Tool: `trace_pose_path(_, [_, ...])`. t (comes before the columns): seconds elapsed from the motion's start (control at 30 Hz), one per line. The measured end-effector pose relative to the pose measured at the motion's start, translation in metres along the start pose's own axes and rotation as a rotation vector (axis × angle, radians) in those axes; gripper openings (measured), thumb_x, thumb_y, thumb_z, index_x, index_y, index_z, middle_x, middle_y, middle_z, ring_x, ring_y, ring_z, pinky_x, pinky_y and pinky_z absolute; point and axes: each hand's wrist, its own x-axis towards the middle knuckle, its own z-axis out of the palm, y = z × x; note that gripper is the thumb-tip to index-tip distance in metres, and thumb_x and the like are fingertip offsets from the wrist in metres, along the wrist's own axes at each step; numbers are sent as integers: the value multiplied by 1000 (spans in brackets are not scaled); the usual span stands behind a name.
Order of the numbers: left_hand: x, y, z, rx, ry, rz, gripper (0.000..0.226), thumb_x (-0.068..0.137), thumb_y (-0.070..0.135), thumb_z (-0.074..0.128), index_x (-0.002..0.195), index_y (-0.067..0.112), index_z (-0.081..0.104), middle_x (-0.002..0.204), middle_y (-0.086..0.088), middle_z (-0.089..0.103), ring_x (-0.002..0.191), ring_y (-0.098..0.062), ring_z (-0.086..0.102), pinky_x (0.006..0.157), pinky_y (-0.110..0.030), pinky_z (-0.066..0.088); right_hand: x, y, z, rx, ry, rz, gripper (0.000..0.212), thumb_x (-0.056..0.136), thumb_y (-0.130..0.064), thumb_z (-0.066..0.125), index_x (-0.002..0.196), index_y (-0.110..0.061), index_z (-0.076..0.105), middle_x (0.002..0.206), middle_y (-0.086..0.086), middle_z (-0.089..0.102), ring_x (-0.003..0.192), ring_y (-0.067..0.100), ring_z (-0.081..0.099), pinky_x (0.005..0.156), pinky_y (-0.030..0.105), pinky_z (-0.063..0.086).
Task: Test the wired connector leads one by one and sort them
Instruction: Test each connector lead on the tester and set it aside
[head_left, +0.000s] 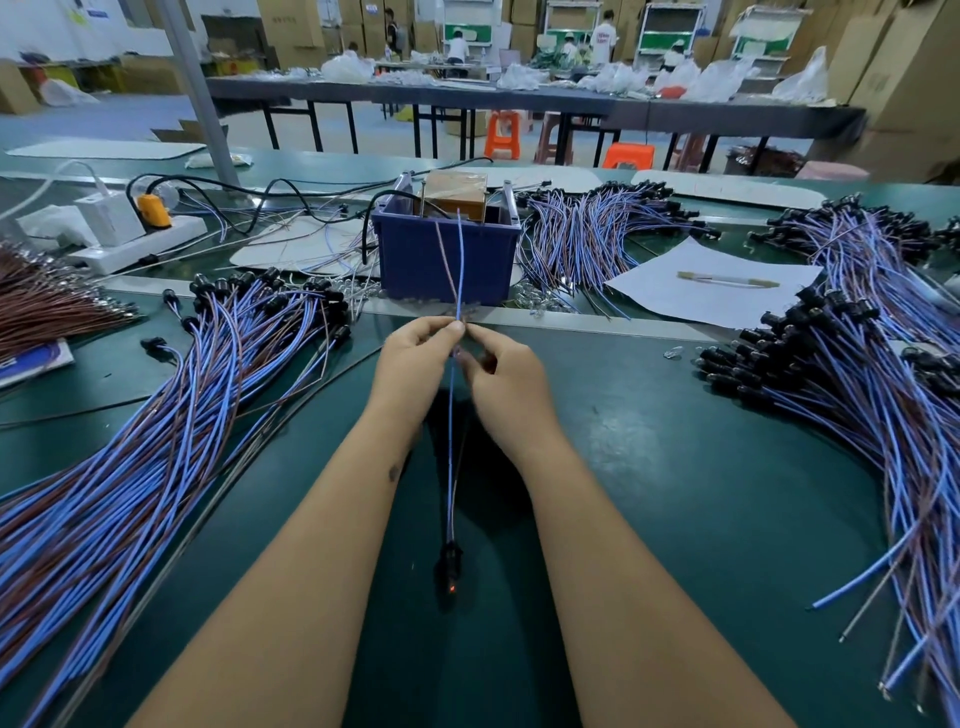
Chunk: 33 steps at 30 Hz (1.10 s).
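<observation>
Between my forearms one connector lead (451, 447) hangs down, a blue wire and a brown wire. Its black connector (451, 564) dangles low, and a small red-orange glow shows just under it. My left hand (413, 364) pinches the lead's upper end with thumb and forefinger. My right hand (506, 384) pinches the wires close beside it. From the pinch, two test wires (458, 260), one brown and one blue, run up into the blue bin (441, 260).
Large heaps of blue-and-brown leads lie at the left (171, 426), the right (852, 395) and behind the bin (587, 234). A white paper sheet with a thin tube (717, 286) lies at the right. A power strip with an orange plug (140, 234) sits far left.
</observation>
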Motion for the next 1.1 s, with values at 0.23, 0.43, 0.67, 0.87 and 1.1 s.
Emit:
trace_pose_path(0.23, [2,6,-9,-291,53,-113,12,94,7,58,84,11,65,55,4,51,40,-3,43,37,-13,34,1,1,4,114,-128,-16,34,93,-14,50,120,-24,68,91,-10,71,86,9,64,85,37,53])
trace_pose_path(0.43, [1,13,-13,-700,85,-208,15,93,10,60,78,11,60,54,4,61,42,-2,54,41,-12,45,-2,-1,2,173,-213,-123,56,80,-20,78,130,-34,59,99,-7,70,83,5,60,82,29,51])
trace_pose_path(0.67, [-1,6,-4,-827,134,-176,13,93,3,59,81,6,63,62,0,69,56,-6,65,54,-15,54,-2,-14,-11,1013,82,140,19,100,-12,48,103,-8,67,70,1,69,62,9,62,65,19,53])
trace_pose_path(0.87, [-14,-10,13,230,26,298,10,86,1,67,81,10,71,66,2,65,59,-8,59,68,-29,54,3,-8,-32,1025,320,289,25,103,-16,44,88,-15,64,60,-7,58,51,3,50,54,15,43])
trace_pose_path(1.1, [-62,1,58,732,-343,881,7,84,10,66,84,10,74,75,-10,63,68,-31,62,60,-38,52,4,15,-88,298,396,282,35,104,-18,40,72,-17,54,65,0,53,58,14,48,60,29,40])
